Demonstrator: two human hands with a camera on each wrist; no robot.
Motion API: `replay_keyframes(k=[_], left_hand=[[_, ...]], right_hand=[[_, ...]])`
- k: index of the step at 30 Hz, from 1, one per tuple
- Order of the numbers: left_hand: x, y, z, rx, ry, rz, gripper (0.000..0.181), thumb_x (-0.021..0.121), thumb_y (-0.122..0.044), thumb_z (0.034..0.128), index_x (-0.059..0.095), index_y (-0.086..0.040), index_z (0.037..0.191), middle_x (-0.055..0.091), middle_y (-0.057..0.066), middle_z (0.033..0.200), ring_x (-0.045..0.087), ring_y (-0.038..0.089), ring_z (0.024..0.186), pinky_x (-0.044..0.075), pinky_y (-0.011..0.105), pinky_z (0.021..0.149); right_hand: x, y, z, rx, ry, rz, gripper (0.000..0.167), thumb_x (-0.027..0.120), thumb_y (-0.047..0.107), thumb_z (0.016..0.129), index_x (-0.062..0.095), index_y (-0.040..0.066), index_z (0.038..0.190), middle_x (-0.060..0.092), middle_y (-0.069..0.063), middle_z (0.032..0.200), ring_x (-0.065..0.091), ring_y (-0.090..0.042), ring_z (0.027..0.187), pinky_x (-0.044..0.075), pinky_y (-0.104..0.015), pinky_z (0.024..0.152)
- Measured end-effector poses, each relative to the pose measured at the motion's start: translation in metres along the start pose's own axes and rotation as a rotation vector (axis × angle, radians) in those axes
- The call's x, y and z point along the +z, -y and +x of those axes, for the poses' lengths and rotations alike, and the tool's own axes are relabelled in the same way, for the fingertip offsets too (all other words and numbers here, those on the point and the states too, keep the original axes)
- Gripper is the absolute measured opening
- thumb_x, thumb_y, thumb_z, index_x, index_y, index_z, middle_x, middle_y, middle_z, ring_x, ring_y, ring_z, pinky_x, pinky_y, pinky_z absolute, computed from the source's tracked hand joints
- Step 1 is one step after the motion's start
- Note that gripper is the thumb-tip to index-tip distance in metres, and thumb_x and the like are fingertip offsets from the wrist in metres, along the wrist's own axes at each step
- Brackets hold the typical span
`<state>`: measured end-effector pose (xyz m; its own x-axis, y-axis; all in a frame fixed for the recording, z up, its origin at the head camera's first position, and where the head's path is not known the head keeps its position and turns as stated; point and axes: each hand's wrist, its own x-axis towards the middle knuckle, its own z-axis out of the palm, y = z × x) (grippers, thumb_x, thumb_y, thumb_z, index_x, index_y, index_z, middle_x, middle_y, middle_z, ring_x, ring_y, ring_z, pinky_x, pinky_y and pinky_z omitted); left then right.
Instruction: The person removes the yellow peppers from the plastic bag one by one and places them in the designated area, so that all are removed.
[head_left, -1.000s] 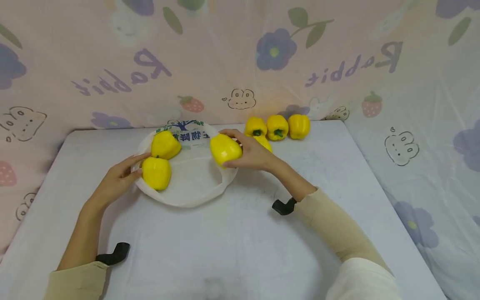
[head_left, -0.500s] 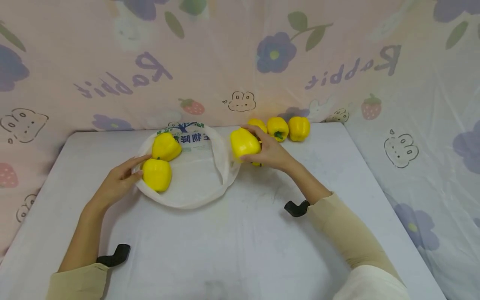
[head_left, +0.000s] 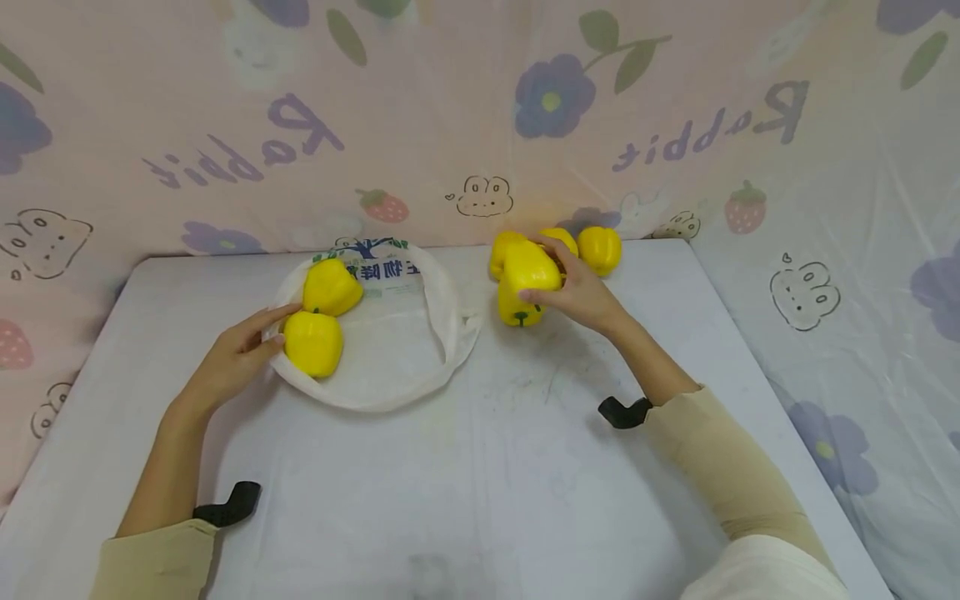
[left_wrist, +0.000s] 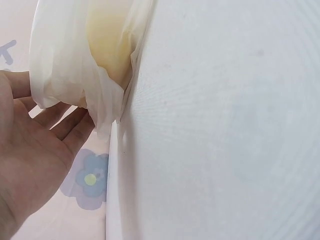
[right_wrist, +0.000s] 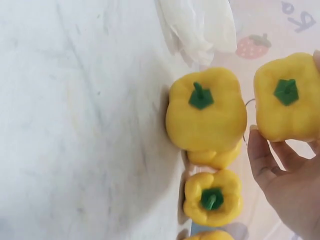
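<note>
Pinching a yellow pepper (head_left: 530, 271), your right hand (head_left: 591, 293) has carried it rightward, away from the bag (head_left: 375, 403) your left hand (head_left: 236, 358) pinches; raised above the desk (head_left: 375, 500), it half-hides another pepper (head_left: 517, 316).

The held pepper (head_left: 531, 268) partly hides the lower pepper (head_left: 512, 311). The right wrist view cuts off an end pepper (right_wrist: 210, 236); the left, the bag (left_wrist: 57, 60).

The flat white table (head_left: 697, 333) leaves room at its far-right corner; lobed yellow peppers (head_left: 601, 252) obstruct part of the far edge.
</note>
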<state>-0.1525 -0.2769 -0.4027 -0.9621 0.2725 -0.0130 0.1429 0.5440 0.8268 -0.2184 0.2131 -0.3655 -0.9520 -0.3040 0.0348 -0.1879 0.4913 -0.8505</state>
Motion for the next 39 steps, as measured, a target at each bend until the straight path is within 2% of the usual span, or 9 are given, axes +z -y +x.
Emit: replay_keyframes(k=[3, 6, 11, 14, 22, 28, 33, 39], left_hand=[[0.002, -0.001, 0.002, 0.007, 0.006, -0.003, 0.047, 0.049, -0.017, 0.1047, 0.043, -0.011, 0.151, 0.033, 0.024, 0.156, 0.02, 0.049, 0.145, 0.019, 0.073, 0.11], [0.002, -0.001, 0.002, -0.014, 0.01, 0.01, 0.047, 0.049, -0.018, 0.1048, 0.044, -0.014, 0.151, 0.034, 0.02, 0.156, 0.021, 0.045, 0.146, 0.02, 0.071, 0.111], [-0.004, 0.0, 0.0, -0.008, 0.012, 0.01, 0.047, 0.047, -0.015, 0.1051, 0.042, -0.012, 0.151, 0.034, 0.022, 0.156, 0.019, 0.045, 0.146, 0.017, 0.07, 0.112], [-0.004, 0.001, 0.0, 0.014, 0.014, 0.003, 0.047, 0.046, -0.013, 0.1051, 0.041, -0.008, 0.151, 0.035, 0.024, 0.154, 0.019, 0.046, 0.146, 0.016, 0.07, 0.112], [-0.003, 0.002, 0.002, 0.002, 0.023, -0.001, 0.047, 0.046, -0.013, 0.105, 0.041, -0.009, 0.152, 0.031, 0.024, 0.156, 0.018, 0.048, 0.146, 0.016, 0.072, 0.111], [-0.002, 0.0, 0.001, -0.007, 0.027, -0.019, 0.047, 0.047, -0.014, 0.105, 0.041, -0.009, 0.152, 0.025, 0.025, 0.159, 0.014, 0.049, 0.146, 0.014, 0.072, 0.111], [-0.002, 0.001, 0.0, -0.026, 0.031, -0.017, 0.048, 0.046, -0.017, 0.1055, 0.04, -0.01, 0.152, 0.021, 0.026, 0.16, 0.012, 0.05, 0.146, 0.013, 0.073, 0.111], [-0.002, 0.001, 0.001, -0.011, 0.024, -0.015, 0.047, 0.047, -0.017, 0.1053, 0.041, -0.01, 0.151, 0.026, 0.026, 0.158, 0.014, 0.049, 0.146, 0.014, 0.073, 0.111]], right_hand=[[-0.008, -0.005, -0.005, 0.017, -0.017, 0.012, 0.08, 0.08, 0.032, 0.085, 0.036, 0.024, 0.151, 0.042, -0.007, 0.147, 0.048, -0.029, 0.123, 0.044, -0.052, 0.104], [-0.014, -0.007, -0.008, 0.034, -0.028, 0.005, 0.08, 0.079, 0.031, 0.085, 0.035, 0.025, 0.151, 0.04, -0.006, 0.15, 0.047, -0.029, 0.126, 0.043, -0.052, 0.104], [-0.021, -0.011, -0.012, 0.08, -0.05, -0.046, 0.082, 0.077, 0.039, 0.086, 0.032, 0.03, 0.154, 0.037, -0.007, 0.153, 0.045, -0.03, 0.129, 0.043, -0.052, 0.105], [-0.024, -0.016, -0.016, 0.104, -0.067, -0.079, 0.084, 0.075, 0.043, 0.087, 0.029, 0.03, 0.156, 0.037, -0.01, 0.154, 0.045, -0.031, 0.129, 0.044, -0.052, 0.105], [-0.033, -0.028, -0.026, 0.115, -0.113, -0.081, 0.083, 0.075, 0.044, 0.087, 0.03, 0.029, 0.156, 0.037, -0.009, 0.154, 0.046, -0.03, 0.128, 0.045, -0.051, 0.103], [-0.036, -0.04, -0.029, 0.184, -0.091, -0.082, 0.086, 0.075, 0.048, 0.086, 0.028, 0.031, 0.157, 0.037, -0.011, 0.153, 0.045, -0.031, 0.128, 0.044, -0.052, 0.103], [-0.035, -0.048, -0.03, 0.234, -0.082, -0.095, 0.088, 0.073, 0.054, 0.085, 0.027, 0.035, 0.157, 0.04, -0.011, 0.15, 0.046, -0.031, 0.121, 0.047, -0.048, 0.095], [-0.031, -0.055, -0.032, 0.258, -0.065, -0.09, 0.089, 0.074, 0.054, 0.084, 0.027, 0.036, 0.157, 0.038, -0.009, 0.152, 0.047, -0.032, 0.116, 0.045, -0.047, 0.093]])
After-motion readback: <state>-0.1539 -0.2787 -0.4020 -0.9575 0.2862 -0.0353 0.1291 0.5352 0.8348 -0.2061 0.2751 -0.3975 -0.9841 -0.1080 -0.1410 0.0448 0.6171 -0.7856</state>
